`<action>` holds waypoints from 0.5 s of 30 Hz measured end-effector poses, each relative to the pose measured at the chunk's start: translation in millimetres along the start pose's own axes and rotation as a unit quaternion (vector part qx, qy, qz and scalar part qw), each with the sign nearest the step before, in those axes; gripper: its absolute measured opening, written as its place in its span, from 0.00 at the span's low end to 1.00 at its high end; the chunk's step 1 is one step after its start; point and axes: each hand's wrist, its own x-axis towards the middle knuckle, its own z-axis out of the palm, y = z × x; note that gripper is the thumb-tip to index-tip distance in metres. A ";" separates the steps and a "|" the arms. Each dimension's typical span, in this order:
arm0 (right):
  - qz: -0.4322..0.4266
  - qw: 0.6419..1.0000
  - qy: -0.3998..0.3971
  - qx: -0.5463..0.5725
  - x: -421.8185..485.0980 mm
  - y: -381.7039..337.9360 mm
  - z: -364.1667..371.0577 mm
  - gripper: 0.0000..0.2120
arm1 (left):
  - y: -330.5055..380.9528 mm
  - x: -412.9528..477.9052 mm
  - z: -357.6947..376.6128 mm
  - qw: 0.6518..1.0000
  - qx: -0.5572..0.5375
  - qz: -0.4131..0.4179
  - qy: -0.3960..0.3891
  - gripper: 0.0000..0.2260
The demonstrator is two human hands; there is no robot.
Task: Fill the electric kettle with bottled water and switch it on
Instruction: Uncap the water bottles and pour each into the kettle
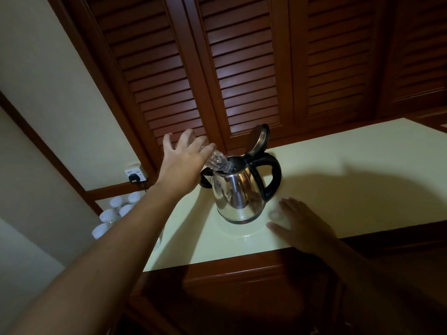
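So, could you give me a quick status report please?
Left hand tipping bottle into open kettle. Right hand flat on counter. Nothing obstructing.

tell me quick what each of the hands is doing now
Left hand: closed around the tipped bottle.
Right hand: open, flat on the counter.

A shiny stainless-steel electric kettle [238, 195] with a black handle is standing upright on the pale counter [350, 170], its hinged lid tipped open. A clear plastic water bottle [217, 161] is tilting neck-down, its mouth resting inside the kettle's open top.
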 end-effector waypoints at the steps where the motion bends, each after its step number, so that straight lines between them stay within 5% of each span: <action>1: 0.001 1.000 -0.001 0.003 0.5 0.8 0.5 0.41 | 0.0 0.3 0.3 1.000 0.005 0.003 0.001 0.36; 15: 0.018 0.999 0.009 0.042 5.8 11.5 10.6 0.42 | 3.0 1.1 -1.6 0.999 0.031 0.018 0.011 0.37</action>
